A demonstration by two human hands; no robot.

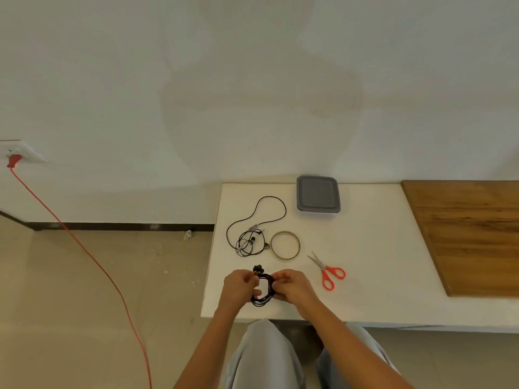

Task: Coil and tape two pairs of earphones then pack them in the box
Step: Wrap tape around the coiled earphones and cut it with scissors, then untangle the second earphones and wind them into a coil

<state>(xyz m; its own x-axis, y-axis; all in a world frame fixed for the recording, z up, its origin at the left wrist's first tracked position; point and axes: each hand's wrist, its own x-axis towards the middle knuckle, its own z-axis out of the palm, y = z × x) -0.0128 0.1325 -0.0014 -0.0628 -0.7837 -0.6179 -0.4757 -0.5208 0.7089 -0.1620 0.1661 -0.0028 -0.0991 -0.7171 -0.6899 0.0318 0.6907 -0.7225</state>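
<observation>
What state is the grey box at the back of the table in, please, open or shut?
Shut: the box carries its grey lid flat across the whole top, so its inside is hidden.

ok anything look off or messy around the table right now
Nothing damaged or spilled. The second earphones lie in a loose tangle left of the tape, uncoiled. A small crumpled scrap sits on the floor by the wall. The left hand and right hand hold the coil.
</observation>
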